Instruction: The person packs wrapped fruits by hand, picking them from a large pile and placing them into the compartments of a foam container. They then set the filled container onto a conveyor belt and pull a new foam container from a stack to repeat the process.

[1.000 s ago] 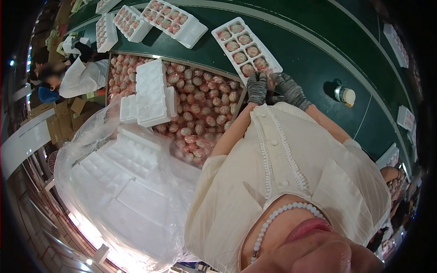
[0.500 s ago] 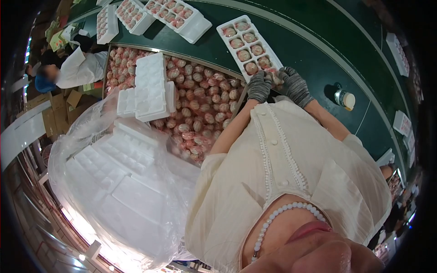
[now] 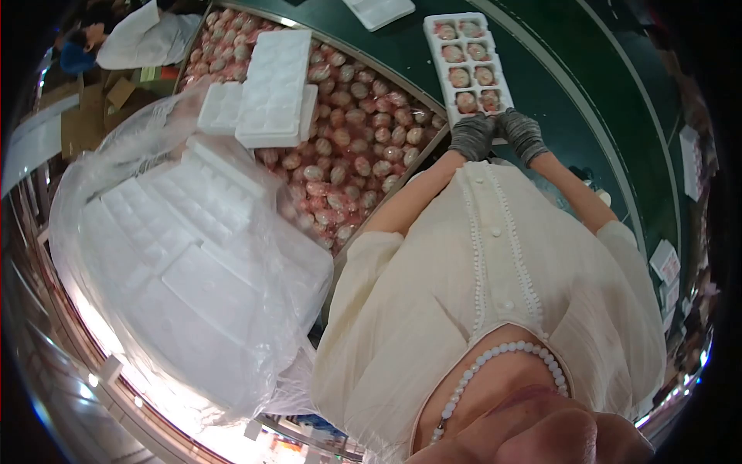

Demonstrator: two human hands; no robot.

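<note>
Head view: full white tray (image 3: 468, 66) of wrapped fruit

packing plant | green conveyor belt (image 3: 572, 93) | wrapped-fruit bin (image 3: 348, 131) | foam trays (image 3: 274, 89)

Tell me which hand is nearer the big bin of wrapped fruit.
Left. The left hand grips the near end of the filled foam tray just beside the bin's edge, while the right hand holds the tray's other corner, farther from the bin.
</note>
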